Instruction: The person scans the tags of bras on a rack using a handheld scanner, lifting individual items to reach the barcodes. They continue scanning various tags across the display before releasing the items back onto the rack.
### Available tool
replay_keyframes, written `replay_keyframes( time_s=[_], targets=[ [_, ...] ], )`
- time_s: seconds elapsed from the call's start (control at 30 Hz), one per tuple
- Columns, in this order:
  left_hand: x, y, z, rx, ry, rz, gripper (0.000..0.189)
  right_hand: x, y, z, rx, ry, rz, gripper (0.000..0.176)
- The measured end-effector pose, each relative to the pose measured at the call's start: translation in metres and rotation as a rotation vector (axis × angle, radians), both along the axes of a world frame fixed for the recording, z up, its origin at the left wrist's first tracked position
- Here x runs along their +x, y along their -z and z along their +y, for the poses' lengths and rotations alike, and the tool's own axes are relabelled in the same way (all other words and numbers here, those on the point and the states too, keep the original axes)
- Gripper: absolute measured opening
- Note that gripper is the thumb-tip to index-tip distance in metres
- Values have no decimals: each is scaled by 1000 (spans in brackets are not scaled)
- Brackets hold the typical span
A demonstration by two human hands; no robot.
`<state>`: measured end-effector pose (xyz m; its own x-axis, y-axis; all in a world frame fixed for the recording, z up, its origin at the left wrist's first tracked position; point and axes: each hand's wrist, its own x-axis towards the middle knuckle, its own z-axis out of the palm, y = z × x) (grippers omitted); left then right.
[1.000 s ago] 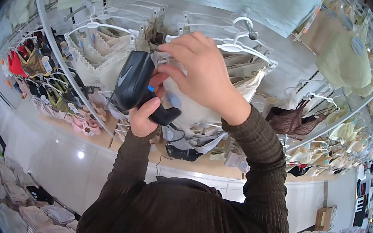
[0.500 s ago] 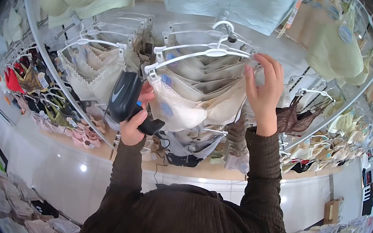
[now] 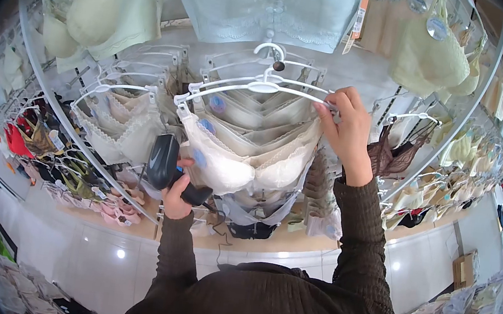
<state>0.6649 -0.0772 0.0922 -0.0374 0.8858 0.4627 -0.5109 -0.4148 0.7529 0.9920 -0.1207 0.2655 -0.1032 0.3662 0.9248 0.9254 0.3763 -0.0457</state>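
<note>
My left hand (image 3: 179,197) is closed around a black handheld barcode scanner (image 3: 163,162), whose cord hangs down below. In front of me a row of cream bras (image 3: 225,169) hangs on white plastic hangers. The fingers of my right hand (image 3: 349,122) pinch the right end of the front white hanger (image 3: 264,88), near its clip. The front bra has lace-edged cups and a round blue tag (image 3: 198,158) on its left side. The scanner is just left of this bra, close to the tag.
A pale blue lace garment (image 3: 276,9) hangs above the row, with pale green bras (image 3: 93,12) beside it. More cream bras (image 3: 120,128) hang to the left and a brown bra (image 3: 393,150) to the right. Curved metal rails flank the display. A cardboard box (image 3: 463,271) stands on the right.
My right hand's fingers have closed on the hanger end, after being spread beside it. The view has tilted up, and the scanner sits a little lower beside the front bra.
</note>
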Motion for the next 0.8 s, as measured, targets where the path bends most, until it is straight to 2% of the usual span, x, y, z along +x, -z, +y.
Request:
replay_keyframes(
  time_s=[0.1,0.17,0.27,0.43,0.6,0.63,0.7,0.8],
  targets=[
    [-3,7,-1,11,17,-2,43,-3,1,-2,-5,-9,51,16],
    [-2,6,-5,2,33,-28,43,-1,3,-3,-73,-115,180,15],
    [2,1,-14,-12,116,-128,42,-4,-6,-15,-36,-243,271,13],
    [4,-3,-24,111,192,-118,41,16,-18,-34,-10,-244,309,13],
    [13,-19,-37,193,397,-62,36,48,-27,-66,17,-257,416,14],
    [11,-18,-37,193,399,-64,36,57,-29,-75,40,-230,405,15],
    [6,-16,-37,190,375,97,37,79,-33,-93,52,-237,419,15],
    [12,-16,-36,193,388,116,40,97,-42,-125,67,-223,465,16]
  ],
)
